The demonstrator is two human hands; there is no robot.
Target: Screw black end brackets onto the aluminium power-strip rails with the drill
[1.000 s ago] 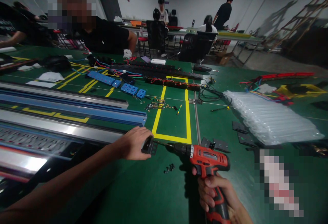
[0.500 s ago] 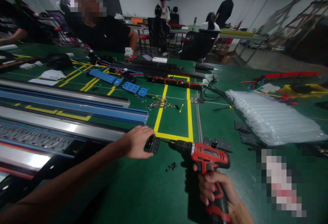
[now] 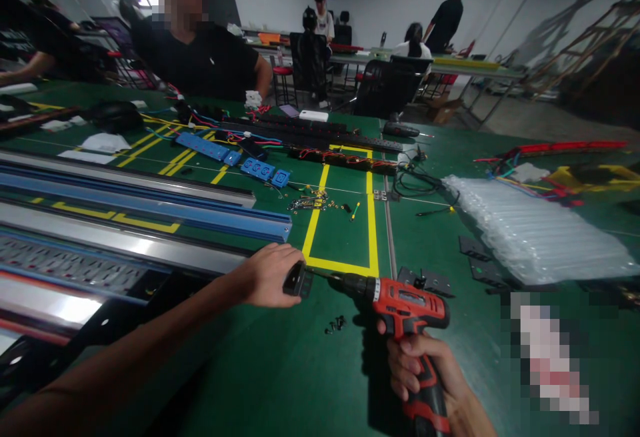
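My right hand (image 3: 413, 363) is wrapped round the handle of a red and black cordless drill (image 3: 410, 303), index finger at the trigger. The drill's bit points left, at a black end bracket (image 3: 300, 281) with slots. My left hand (image 3: 273, 275) is closed round that bracket, at the end of a long silver metal profile (image 3: 165, 247); whether the bit touches it I cannot tell. A small group of black screws (image 3: 336, 324) lies on the green table below the bit. Black brackets (image 3: 425, 281) lie just behind the drill.
Blue profile (image 3: 200, 200) and other long rails lie at left. Blue socket strips (image 3: 203, 145), loose small metal parts (image 3: 313, 201) and cables (image 3: 415, 177) are spread further back. Bubble wrap (image 3: 540, 227) lies at right. A person in black (image 3: 200, 63) is across the table.
The view has shifted very slightly. Both hands, the drill and the bracket keep nearly the same positions.
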